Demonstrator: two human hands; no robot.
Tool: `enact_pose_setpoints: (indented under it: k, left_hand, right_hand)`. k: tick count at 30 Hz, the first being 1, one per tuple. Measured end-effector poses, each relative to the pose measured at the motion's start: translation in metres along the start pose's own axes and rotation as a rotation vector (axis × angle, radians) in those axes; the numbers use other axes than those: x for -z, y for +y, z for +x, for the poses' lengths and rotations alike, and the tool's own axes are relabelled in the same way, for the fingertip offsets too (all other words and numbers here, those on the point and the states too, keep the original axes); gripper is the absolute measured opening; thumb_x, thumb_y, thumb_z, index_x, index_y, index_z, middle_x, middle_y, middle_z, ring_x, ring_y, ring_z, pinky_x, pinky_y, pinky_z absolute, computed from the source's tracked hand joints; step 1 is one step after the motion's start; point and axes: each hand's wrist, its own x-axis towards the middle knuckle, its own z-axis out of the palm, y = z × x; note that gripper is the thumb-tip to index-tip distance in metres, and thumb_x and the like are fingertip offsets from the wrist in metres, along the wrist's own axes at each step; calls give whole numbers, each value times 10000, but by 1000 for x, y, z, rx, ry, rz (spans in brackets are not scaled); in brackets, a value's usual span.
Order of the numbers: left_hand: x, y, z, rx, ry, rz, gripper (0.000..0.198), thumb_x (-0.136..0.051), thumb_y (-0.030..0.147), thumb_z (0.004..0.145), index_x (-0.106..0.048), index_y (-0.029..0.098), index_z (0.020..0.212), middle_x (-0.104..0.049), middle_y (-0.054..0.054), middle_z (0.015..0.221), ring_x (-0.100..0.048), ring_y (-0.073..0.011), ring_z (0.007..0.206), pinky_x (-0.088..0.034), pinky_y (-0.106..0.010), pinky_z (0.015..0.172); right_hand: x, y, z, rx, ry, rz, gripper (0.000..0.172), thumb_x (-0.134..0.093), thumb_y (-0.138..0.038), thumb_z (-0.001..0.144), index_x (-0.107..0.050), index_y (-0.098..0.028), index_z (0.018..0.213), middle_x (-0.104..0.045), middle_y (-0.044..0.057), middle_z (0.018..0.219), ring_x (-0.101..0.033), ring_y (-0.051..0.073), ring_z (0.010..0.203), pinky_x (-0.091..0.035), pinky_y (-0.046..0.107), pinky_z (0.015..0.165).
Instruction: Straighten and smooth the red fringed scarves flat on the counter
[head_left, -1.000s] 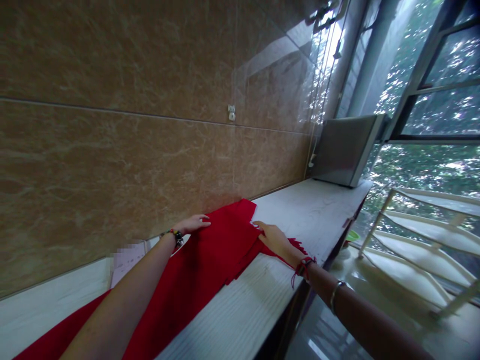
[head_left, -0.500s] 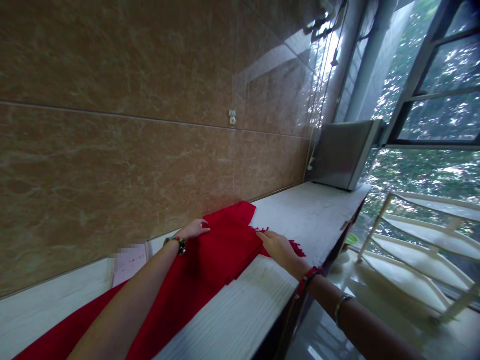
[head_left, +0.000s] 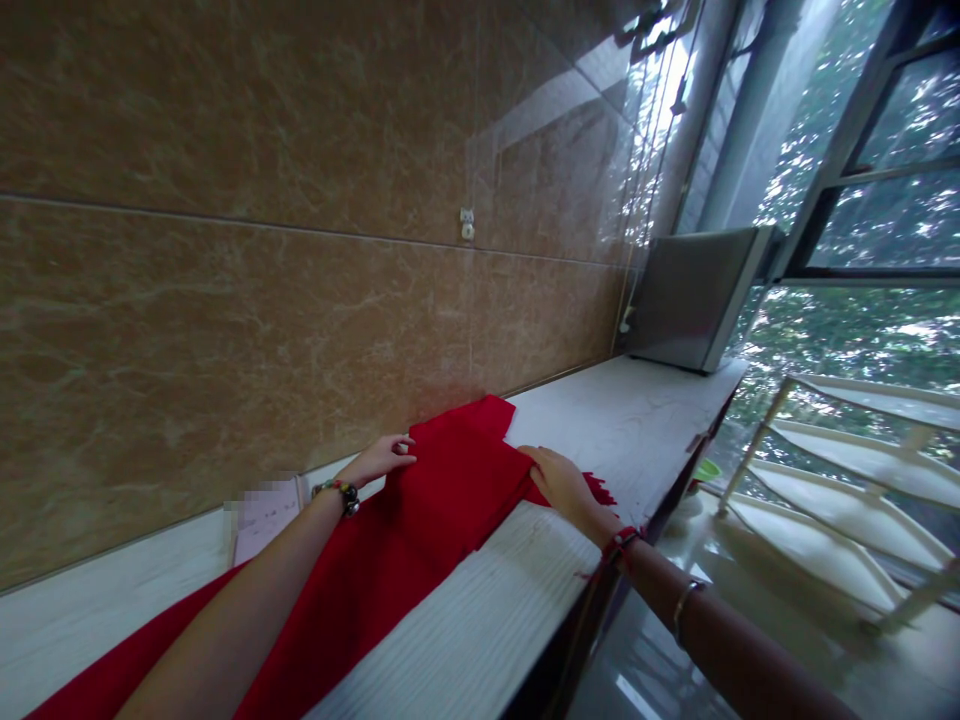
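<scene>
As the right hand [head_left: 559,485] grips the right-hand corner of a bright red, matte woven cloth [head_left: 450,490], the top layer at that corner lies farther right than a second ago, covering the ragged edge that showed beside the fingertips. The stepped near edge also reads straighter, which in my judgement means the layers lie more evenly there. The left hand [head_left: 379,460] rests its fingertips, thumb apart, on the cloth's far left margin; whether it pinches the fabric cannot be told. The cloth lies folded in flat layers between the hands and trails to the near left, across a long white wood-grain tabletop [head_left: 465,610]. A jagged red fringe [head_left: 600,488] projects beyond the right hand. Behind stands a glossy brown marble-patterned tile wall [head_left: 262,300]. A flat pale lilac rectangular item [head_left: 268,515], partly pixelated, lies left of the left forearm. A boxy grey smooth-sided appliance [head_left: 690,295] occupies the table's far end; a cream tiered rack [head_left: 847,475] with curved shelves stands to the right.
</scene>
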Motion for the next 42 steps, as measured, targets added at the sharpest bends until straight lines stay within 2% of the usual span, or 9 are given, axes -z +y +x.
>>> enact_pose_setpoints:
  k: [3,6,8,13,17,22,29,37,42]
  left_hand:
    - [2,1,-4,-9,-18,-23,575,-597,499,579,-578,121,1011,-609,-31,767,-538,-175,737,-390,-253,629]
    - [5,3,-9,-10,-42,-37,605,-569,532,605,-569,124,1051,-620,-35,785,-541,-175,753,-388,-248,625]
    - [6,4,-12,-5,-61,-43,633,-578,534,596,-563,121,1076,-632,-45,824,-548,-180,778,-393,-246,638]
    - [12,3,-16,27,-71,-42,596,-612,501,566,-590,147,1045,-647,-62,941,-547,-208,883,-399,-250,707]
    - [16,1,-19,60,-57,-29,590,-604,490,572,-593,146,1051,-651,-62,957,-547,-213,897,-400,-255,726]
    - [16,1,-24,83,-21,-16,591,-588,489,571,-596,152,1056,-641,-54,993,-540,-220,917,-405,-252,690]
    - [14,0,-25,71,-15,-28,633,-571,483,573,-572,129,1099,-611,-82,1064,-537,-218,922,-402,-242,658]
    - [13,-2,-24,80,-15,-39,626,-563,488,581,-569,141,1101,-623,-69,1021,-541,-208,892,-393,-234,622]
    - [14,-1,-25,90,-24,-50,644,-570,471,578,-557,120,1118,-622,-82,1015,-543,-205,872,-397,-241,628]
  right_hand:
    - [2,-2,-4,20,-11,-31,372,-377,-67,797,-517,-147,1132,-597,83,989,-529,170,916,-391,281,833]
    - [0,-11,-17,-14,137,7,363,-399,-58,783,-507,-132,1122,-570,95,989,-518,177,916,-409,294,818]
    - [-3,-23,-32,52,223,30,311,-411,-78,802,-524,-135,1086,-555,92,974,-519,172,884,-426,283,777]
    - [-5,-59,-55,398,69,-161,189,-425,-127,857,-605,-156,807,-538,31,733,-496,127,648,-407,233,584]
    - [4,-73,-50,521,-88,-240,136,-452,-169,868,-584,-141,888,-563,43,817,-524,135,717,-440,264,637]
    - [11,-73,-50,560,-150,-229,299,-489,-317,858,-494,-159,1111,-519,73,1107,-544,184,911,-472,388,756]
    - [10,-81,-45,603,-125,-297,156,-414,-154,881,-569,-147,886,-558,52,820,-514,156,757,-428,291,667]
    - [9,-84,-46,673,-118,-275,168,-443,-233,880,-574,-136,921,-556,77,886,-504,163,793,-399,295,684]
    - [9,-84,-45,684,-107,-303,164,-406,-156,887,-567,-145,916,-554,53,836,-503,147,740,-386,279,644]
